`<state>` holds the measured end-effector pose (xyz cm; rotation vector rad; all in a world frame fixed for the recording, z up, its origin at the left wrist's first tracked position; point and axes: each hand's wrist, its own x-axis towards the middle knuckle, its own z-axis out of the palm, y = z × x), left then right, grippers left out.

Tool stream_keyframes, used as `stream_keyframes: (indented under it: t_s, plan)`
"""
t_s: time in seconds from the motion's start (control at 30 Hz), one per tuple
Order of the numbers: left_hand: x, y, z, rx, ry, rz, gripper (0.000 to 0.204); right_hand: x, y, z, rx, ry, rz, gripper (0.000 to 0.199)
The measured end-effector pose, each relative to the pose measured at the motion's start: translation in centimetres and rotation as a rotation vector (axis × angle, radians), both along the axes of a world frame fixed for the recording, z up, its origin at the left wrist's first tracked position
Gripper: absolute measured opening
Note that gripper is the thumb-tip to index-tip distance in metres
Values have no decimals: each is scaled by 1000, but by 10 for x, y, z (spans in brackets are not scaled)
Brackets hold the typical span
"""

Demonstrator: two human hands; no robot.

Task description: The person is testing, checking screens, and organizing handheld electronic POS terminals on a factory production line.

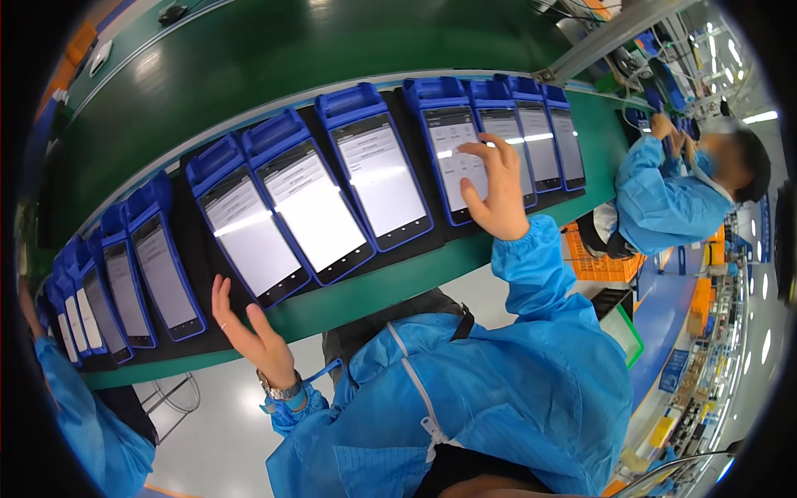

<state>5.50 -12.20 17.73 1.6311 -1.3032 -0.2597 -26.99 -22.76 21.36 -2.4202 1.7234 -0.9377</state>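
Note:
A row of several blue handheld terminals with lit screens lies side by side on a black mat (415,249) on a green bench (390,278). My right hand (496,189) rests with spread fingers on the screen of one terminal (448,149) right of the middle, fingertips touching the glass. My left hand (247,325), with a watch on the wrist, is flat and open at the mat's near edge. It sits just below a terminal (249,220) with a bright white screen and holds nothing. Both my sleeves are light blue.
A co-worker in a blue coat (664,195) works at the right end of the bench. Another person's blue sleeve (79,419) shows at the lower left. An orange crate (599,259) and a green bin (624,328) stand under the bench. A second green belt (274,50) runs behind.

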Motion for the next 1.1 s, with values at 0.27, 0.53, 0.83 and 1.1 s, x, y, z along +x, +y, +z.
stream_keyframes:
  t_s: [0.27, 0.53, 0.83, 1.1]
  plan:
    - [6, 1, 7, 52, 18, -56, 39, 5, 28, -19, -285, -251, -42, 34]
    - [9, 10, 7, 111, -42, -117, 44, -78, 41, -25, -311, -165, -446, 30]
    - [-3, 11, 12, 139, -108, -104, 69, -218, 43, -62, 48, -103, -779, 42]
    - [-46, 29, -7, -187, -50, -82, 60, -252, 14, -42, 330, -1706, -606, 26]
